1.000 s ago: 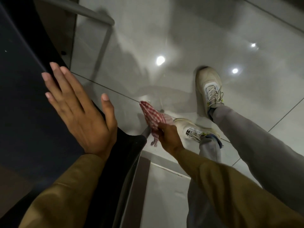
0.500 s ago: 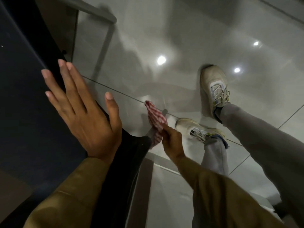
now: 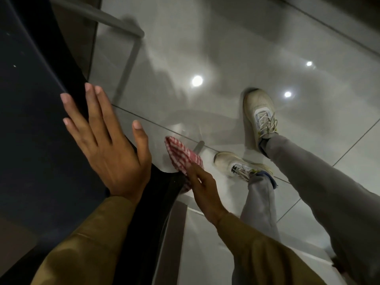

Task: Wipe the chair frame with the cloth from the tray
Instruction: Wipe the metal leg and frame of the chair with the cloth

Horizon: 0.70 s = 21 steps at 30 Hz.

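Pressing flat against the dark chair back (image 3: 30, 120), the left hand (image 3: 111, 149) is spread wide, fingers straight and apart, thumb pointing up over the chair's edge, holding nothing. The right hand (image 3: 202, 188) sits lower and to the right, fingers bent around a red-and-white checked cloth (image 3: 181, 156). The cloth is bunched in that grip and pushed against the chair frame just below the dark seat corner (image 3: 164, 182), where a grey metal leg (image 3: 198, 146) slants down toward the floor; only the leg's lower end shows past the cloth. Part of the cloth sticks up above the fingers, and a small fold hangs beneath them beside the seat corner.

Both sleeves (image 3: 92, 243) are an olive-brown fabric. Farther up the picture, another grey tube of the frame (image 3: 102, 16) runs from the upper left and bends down into a second leg (image 3: 128, 64), well apart from the cloth.

Under it all lies a glossy grey tiled floor (image 3: 226, 38) with bright ceiling lights mirrored in it. Two pale laced shoes (image 3: 259, 118) stand on the tiles to the right of the cloth, the nearer one just beside the right hand, with grey trouser legs (image 3: 318, 192) rising from them.
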{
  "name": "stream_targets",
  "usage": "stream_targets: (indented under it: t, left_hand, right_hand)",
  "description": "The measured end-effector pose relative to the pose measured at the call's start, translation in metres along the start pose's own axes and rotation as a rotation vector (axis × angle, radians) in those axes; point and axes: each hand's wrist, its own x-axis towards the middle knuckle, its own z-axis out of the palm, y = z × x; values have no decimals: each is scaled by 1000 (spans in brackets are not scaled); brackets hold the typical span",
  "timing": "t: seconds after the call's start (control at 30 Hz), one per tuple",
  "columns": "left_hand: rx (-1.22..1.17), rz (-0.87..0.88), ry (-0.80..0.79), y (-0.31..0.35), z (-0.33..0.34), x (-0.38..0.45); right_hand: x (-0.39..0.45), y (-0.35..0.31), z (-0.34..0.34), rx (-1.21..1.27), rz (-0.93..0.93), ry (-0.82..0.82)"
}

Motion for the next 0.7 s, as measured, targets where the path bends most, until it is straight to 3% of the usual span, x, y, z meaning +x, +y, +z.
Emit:
stream_targets:
  t: [0.13,0.33,0.43,0.57,0.7]
  left_hand:
    - [2,6,18,-3,6,0]
    - [-1,14,31,-6,9,-2]
    - [3,12,27,-5,6,-3]
    - [17,8,11,-2,3,-1]
    - [4,11,0,-4,4,-2]
  right_hand:
    - [39,19,-4,87,41,9]
    - [82,9,-11,-75,75,29]
    - [53,-2,-10,-16,103,22]
    - [-21,-11,1,-42,-96,-7]
    - [-12,-1,5,-7,-115,-17]
